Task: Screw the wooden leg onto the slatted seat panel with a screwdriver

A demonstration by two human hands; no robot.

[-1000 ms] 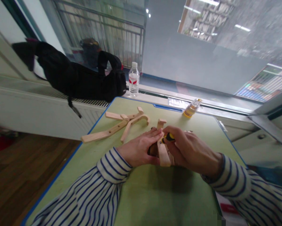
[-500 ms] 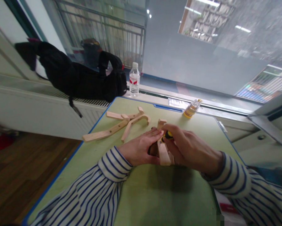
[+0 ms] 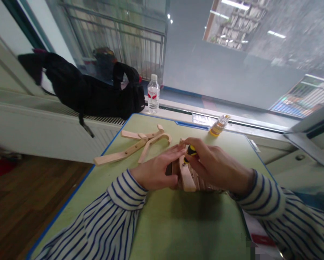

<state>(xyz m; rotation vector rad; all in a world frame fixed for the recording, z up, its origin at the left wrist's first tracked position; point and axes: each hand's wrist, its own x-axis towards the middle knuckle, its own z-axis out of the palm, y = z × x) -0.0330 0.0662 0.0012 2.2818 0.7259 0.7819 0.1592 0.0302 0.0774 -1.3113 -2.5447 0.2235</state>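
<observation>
My left hand (image 3: 153, 171) lies flat against the left side of a small wooden assembly (image 3: 186, 177) on the green table (image 3: 167, 224), steadying it. My right hand (image 3: 213, 166) grips a small yellow-and-black screwdriver (image 3: 189, 151), its tip pressed down onto the top of the assembly. Both sleeves are blue-and-white striped. The lower part of the assembly is hidden behind my hands.
Several loose curved wooden pieces (image 3: 135, 146) lie on the table to the far left of my hands. A small amber bottle (image 3: 218, 125) stands at the far edge. A water bottle (image 3: 153, 93) and a black backpack (image 3: 91, 92) rest on the windowsill.
My right hand has risen slightly and turned with the screwdriver on top of the assembly. My left hand has kept its hold. The view has shifted a little.
</observation>
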